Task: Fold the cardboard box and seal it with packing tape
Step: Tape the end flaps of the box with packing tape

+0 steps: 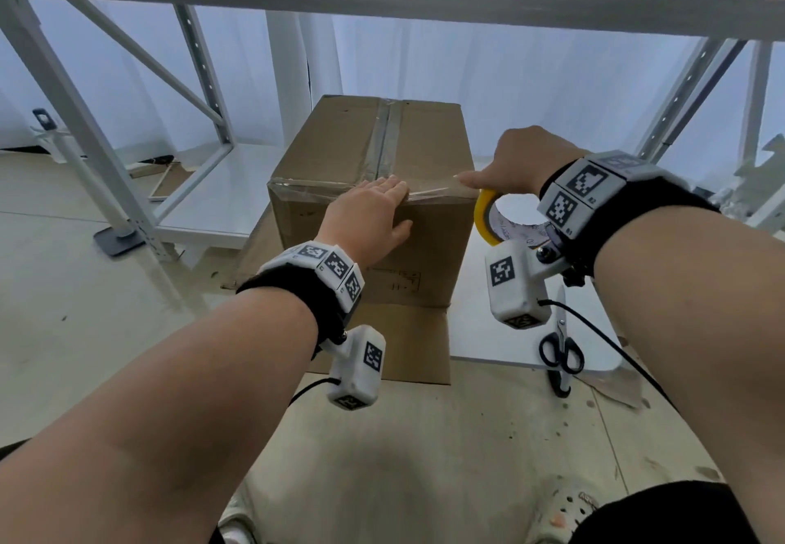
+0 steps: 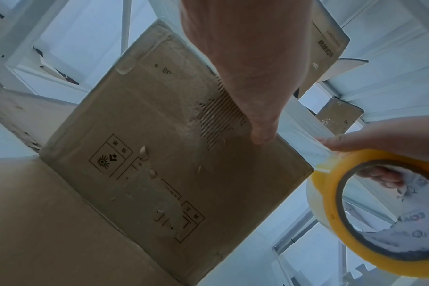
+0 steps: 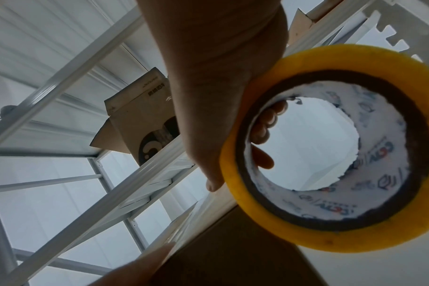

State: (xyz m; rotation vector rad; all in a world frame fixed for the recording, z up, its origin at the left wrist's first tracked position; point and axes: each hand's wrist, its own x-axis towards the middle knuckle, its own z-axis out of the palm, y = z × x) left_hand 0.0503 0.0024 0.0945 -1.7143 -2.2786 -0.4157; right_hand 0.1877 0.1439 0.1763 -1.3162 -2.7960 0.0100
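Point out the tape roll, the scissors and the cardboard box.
tape roll point(image 3: 235, 174): right wrist view, on its yellow outer band.
scissors point(image 1: 560, 354): head view, on the black handles.
cardboard box point(image 1: 340, 144): head view, on the bare top panel left of the taped seam.

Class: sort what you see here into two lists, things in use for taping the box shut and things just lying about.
In use:
cardboard box
tape roll
left hand, pressing the tape strip
right hand, holding the roll

Lying about:
scissors
flat cardboard under the box
shelf rack
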